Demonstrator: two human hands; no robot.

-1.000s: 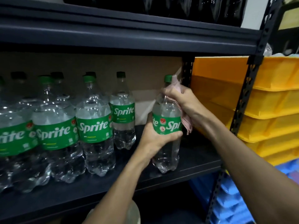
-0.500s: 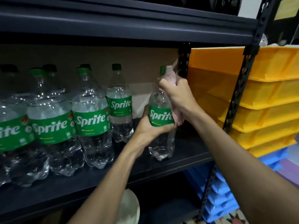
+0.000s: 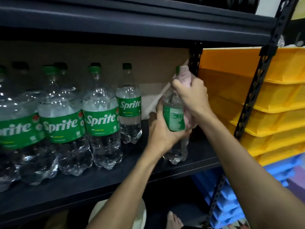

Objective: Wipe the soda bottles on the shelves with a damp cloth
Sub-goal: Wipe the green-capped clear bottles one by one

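The step in hand looks like wiping the last bottle (image 3: 174, 119) in the row, which is upright at the 3 o'clock end of the shelf (image 3: 99, 184), just beside the black upright post; whether its base rests on the board or hangs just above it is not clear. The left grip (image 3: 162, 130) is closed round the bottle's green label from 9 o'clock, steadying it. The right grip (image 3: 193, 95) is closed on the pink cloth (image 3: 184, 75), bunched over the neck and shoulder, so that only a sliver of green cap shows at 12 o'clock; a tail of cloth hangs down the 3 o'clock side of the label. The label is blurred, so the bottle may be turning in the hands. The other bottles (image 3: 102, 123) stand apart at 9 o'clock, in a crowded row that runs out of view. Yellow bins (image 3: 272, 96) are stacked at 3 o'clock beyond the post. The neck seems covered, so the next move likely calls for drawing the cloth down over the label and lower body while the left grip turns the bottle. Squeezing too hard could dent the thin plastic, and a slip could knock the neighbouring bottle.
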